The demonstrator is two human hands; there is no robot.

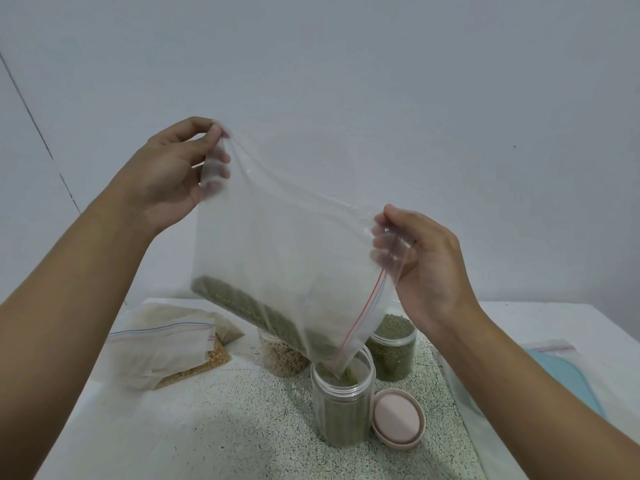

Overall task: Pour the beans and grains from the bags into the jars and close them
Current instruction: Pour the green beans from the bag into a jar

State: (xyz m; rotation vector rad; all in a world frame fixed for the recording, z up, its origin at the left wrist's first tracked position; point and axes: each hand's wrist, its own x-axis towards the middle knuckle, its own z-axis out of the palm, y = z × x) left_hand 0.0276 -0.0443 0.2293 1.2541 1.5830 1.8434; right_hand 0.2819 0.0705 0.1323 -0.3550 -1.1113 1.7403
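Bag [277, 254]: clear zip bag with a red seal line, held in the air above the table, tilted; its lower right corner dips into the mouth of the front jar
Beans [242, 303]: small green beans, banked along the lower edge of the bag and running down toward the dipped corner
Front jar [343, 393]: clear, upright, no lid on; stands on the mat directly below the bag; green beans fill its lower part
Left hand [173, 174]: raised high; thumb and forefinger pinch the top left corner of the bag, the other fingers show through the film behind it
Right hand [422, 258]: lower than the left; thumb above and fingers behind the film grasp the bag at the upper end of the seal line
Lid [398, 419]: pink, round, lying on the mat just beside the front jar, on its right
Rear jar [393, 351]: clear, uncovered, full of green beans; stands behind and to the right of the front jar
Tan jar [282, 358]: holds tan grains; its top is hidden behind the bag
Spare bags [166, 348]: zip bags heaped at the left of the table, one showing yellow kernels
Mat [225, 427]: speckled, covers the middle of the white table [554, 320]
Blue item [568, 375]: flat, light blue, at the right edge, beside a further zip bag; its nature cannot be told
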